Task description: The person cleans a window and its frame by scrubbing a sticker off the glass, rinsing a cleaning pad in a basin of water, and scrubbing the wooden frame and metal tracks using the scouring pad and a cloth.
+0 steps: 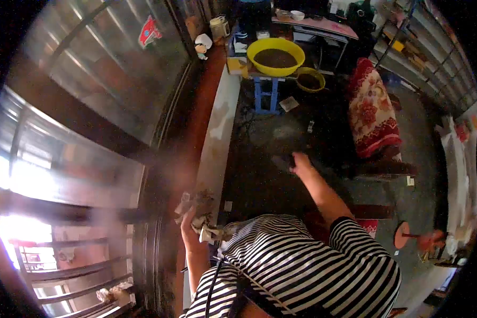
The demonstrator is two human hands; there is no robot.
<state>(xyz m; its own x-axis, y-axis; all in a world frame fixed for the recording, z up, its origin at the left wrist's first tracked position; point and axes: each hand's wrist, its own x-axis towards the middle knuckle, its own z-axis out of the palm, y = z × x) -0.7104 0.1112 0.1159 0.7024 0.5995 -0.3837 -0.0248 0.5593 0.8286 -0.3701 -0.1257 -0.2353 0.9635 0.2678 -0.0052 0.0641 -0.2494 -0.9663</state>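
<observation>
My left hand (187,225) is raised at the ledge beside the window frame. It is against a crumpled, pale grey-brown clump (199,204) with a clear, plastic-looking piece at its top. Most of its fingers are blurred or hidden, so its grip cannot be made out. Near that wrist is a white crumpled piece (211,233), close to my striped shirt. My right hand (301,164) is stretched forward over the dark floor, its fingers curled closed. A small dark shape shows at its fingertips, too dim to name.
A large yellow basin (300,53) with dark contents stands on a blue-legged stand (266,100). A smaller yellow basin (321,85) sits beside it. To the right is a red floral cloth (373,111) over a seat. The barred window (79,212) borders my left side.
</observation>
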